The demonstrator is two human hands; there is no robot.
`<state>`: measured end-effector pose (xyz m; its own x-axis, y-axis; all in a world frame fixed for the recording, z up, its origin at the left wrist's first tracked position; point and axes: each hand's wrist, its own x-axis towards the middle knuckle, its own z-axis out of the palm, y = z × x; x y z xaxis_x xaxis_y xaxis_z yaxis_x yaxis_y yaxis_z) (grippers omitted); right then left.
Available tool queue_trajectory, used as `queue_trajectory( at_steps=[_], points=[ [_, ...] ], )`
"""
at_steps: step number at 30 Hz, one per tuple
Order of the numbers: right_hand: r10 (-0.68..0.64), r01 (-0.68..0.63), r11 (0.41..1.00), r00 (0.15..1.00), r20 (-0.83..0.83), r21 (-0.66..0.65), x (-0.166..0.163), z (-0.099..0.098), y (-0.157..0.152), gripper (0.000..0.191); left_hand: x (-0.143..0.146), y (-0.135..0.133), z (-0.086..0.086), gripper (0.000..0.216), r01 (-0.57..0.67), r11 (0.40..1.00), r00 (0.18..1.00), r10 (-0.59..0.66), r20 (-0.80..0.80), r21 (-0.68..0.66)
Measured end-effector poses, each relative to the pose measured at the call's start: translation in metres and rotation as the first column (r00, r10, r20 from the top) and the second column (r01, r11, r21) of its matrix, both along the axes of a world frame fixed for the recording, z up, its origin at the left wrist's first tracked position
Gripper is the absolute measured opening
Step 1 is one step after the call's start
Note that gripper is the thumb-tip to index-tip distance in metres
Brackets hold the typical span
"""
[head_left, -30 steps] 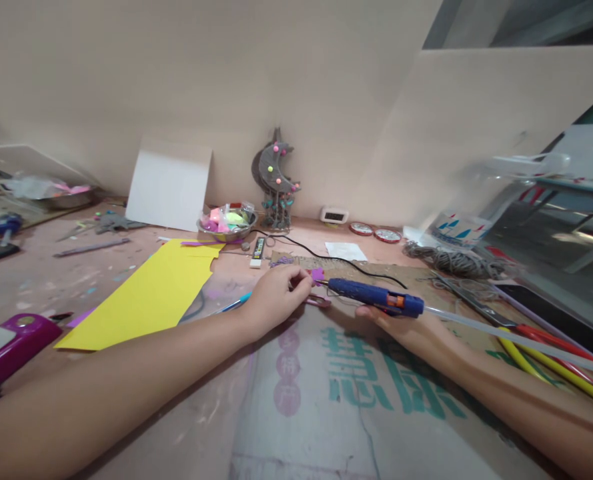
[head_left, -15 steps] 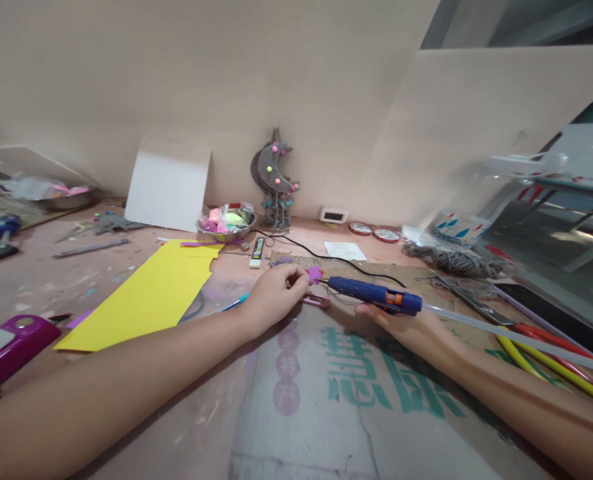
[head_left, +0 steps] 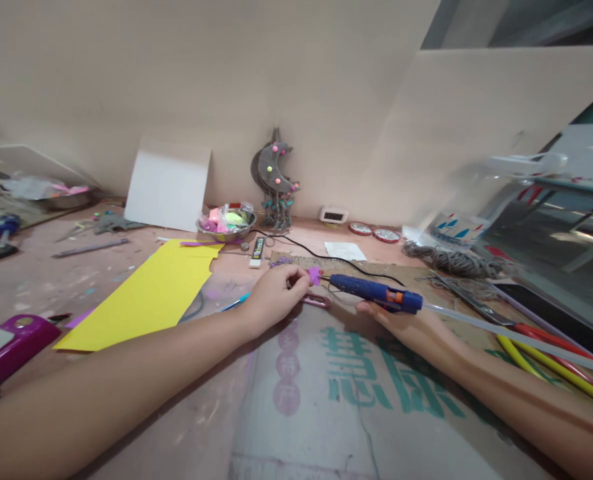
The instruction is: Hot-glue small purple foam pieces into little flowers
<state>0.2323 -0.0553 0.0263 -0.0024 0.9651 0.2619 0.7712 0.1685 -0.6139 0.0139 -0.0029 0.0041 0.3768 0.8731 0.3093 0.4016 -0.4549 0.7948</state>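
Note:
My right hand (head_left: 401,323) is wrapped round a blue hot glue gun (head_left: 373,291) with an orange trigger and a clear glue stick (head_left: 506,333) out of its back. The nozzle points left at a small purple flower-shaped piece (head_left: 315,274). My left hand (head_left: 276,293) pinches that purple piece between fingertips, just above a pink-handled tool (head_left: 316,301) lying on the cardboard sheet (head_left: 326,400). The gun's black cord (head_left: 326,257) runs off toward the back wall.
A yellow paper sheet (head_left: 151,293) lies left of my hands. A metal bowl of coloured bits (head_left: 226,223), a moon ornament (head_left: 275,177) and a white card (head_left: 169,185) stand by the wall. Grey twine (head_left: 456,261), yellow and red rods (head_left: 551,363) lie right; a purple tool (head_left: 11,347) far left.
The glue gun's nozzle has tipped slightly upward and closer to the purple piece. My left hand has barely moved.

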Motion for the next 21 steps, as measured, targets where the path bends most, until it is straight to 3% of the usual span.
queue_trajectory(
  at_steps=[4, 9, 21],
  points=[
    [-0.012, 0.014, 0.999, 0.998, 0.057, -0.039, 0.0018, -0.0009, 0.0006, 0.027, -0.0001, 0.0004, -0.0010, 0.025, 0.020, 1.000, 1.000, -0.020, -0.002, 0.000],
    [-0.003, 0.003, 1.000, 0.997, 0.072, 0.007, 0.0043, -0.0029, 0.0029, 0.028, 0.0006, -0.0001, -0.0007, 0.025, 0.027, 1.000, 1.000, -0.027, 0.003, -0.011],
    [-0.002, 0.002, 1.000, 1.000, -0.021, 0.000, 0.0014, -0.0019, 0.0013, 0.029, -0.0002, 0.0006, -0.0014, 0.024, 0.020, 1.000, 1.000, -0.020, 0.016, -0.009]
  ],
)
